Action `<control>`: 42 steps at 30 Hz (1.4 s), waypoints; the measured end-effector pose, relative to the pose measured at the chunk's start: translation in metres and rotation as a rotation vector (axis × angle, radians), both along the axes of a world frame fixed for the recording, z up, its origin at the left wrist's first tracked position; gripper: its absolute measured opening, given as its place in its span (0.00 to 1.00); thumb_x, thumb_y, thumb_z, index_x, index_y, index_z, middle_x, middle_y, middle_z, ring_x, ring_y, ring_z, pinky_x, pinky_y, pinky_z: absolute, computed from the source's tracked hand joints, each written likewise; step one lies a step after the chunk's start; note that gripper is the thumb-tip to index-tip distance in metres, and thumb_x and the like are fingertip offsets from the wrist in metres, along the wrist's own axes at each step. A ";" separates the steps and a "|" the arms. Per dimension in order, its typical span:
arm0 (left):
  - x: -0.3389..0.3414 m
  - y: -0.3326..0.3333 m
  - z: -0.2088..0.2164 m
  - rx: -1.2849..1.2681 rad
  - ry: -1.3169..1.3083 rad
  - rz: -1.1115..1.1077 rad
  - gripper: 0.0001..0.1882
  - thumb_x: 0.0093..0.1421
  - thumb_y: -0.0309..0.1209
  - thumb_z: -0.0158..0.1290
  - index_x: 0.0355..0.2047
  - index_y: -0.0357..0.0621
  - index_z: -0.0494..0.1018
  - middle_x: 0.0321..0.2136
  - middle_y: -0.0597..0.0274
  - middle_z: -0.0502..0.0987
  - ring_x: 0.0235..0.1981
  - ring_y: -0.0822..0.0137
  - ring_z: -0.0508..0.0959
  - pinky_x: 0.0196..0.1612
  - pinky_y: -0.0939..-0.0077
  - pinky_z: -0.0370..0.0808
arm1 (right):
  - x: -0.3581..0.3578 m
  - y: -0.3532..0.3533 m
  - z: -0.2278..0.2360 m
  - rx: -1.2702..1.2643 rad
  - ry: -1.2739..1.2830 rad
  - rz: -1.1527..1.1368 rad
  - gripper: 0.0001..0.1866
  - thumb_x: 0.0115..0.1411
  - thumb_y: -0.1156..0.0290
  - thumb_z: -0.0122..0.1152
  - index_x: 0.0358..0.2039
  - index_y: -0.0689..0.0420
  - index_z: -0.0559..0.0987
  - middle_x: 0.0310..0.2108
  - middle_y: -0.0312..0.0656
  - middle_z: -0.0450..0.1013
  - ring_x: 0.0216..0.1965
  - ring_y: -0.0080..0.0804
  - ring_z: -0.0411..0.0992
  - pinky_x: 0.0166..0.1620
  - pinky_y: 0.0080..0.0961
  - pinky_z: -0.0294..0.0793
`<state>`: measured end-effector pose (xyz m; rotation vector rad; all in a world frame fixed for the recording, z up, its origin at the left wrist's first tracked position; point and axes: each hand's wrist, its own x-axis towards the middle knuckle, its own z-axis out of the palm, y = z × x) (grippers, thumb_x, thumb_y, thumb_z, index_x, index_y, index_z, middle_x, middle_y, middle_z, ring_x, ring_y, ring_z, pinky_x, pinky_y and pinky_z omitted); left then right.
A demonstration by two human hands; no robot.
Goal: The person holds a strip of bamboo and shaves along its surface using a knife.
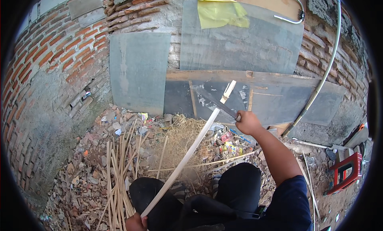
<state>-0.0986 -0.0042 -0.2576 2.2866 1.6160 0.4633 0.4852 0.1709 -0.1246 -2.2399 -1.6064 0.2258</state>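
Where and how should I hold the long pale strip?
The pale strip is probably best gripped at its lower end, from the lower left, as the left hand does: the strip slants up rightward, and the right hand holds a blade across its upper part.

A long, pale wooden strip [184,160] and a dark-bladed knife [228,110], both in your grasp.
The straight strip slants from lower left to upper right, with a rough, raised bit near its far end; just below that, the knife's blade crosses it.
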 end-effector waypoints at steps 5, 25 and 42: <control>-0.002 -0.004 0.006 -0.035 0.043 0.022 0.23 0.69 0.46 0.42 0.36 0.35 0.71 0.21 0.40 0.74 0.21 0.39 0.74 0.24 0.52 0.71 | -0.075 -0.034 0.014 -0.189 -0.342 0.311 0.14 0.53 0.65 0.58 0.40 0.52 0.78 0.31 0.47 0.79 0.36 0.48 0.79 0.41 0.45 0.78; -0.001 0.001 0.012 -0.022 0.038 0.016 0.24 0.69 0.49 0.42 0.36 0.38 0.72 0.19 0.42 0.74 0.18 0.41 0.74 0.21 0.54 0.70 | 0.048 -0.005 -0.011 -0.175 0.232 0.049 0.18 0.46 0.67 0.61 0.39 0.57 0.81 0.34 0.53 0.79 0.40 0.49 0.78 0.44 0.39 0.76; 0.000 0.001 0.011 -0.076 0.039 0.021 0.26 0.69 0.50 0.40 0.33 0.36 0.72 0.20 0.43 0.74 0.19 0.41 0.74 0.22 0.53 0.70 | -0.066 -0.046 0.002 -0.145 -0.489 0.516 0.10 0.52 0.66 0.57 0.35 0.50 0.77 0.27 0.44 0.79 0.33 0.47 0.79 0.34 0.47 0.77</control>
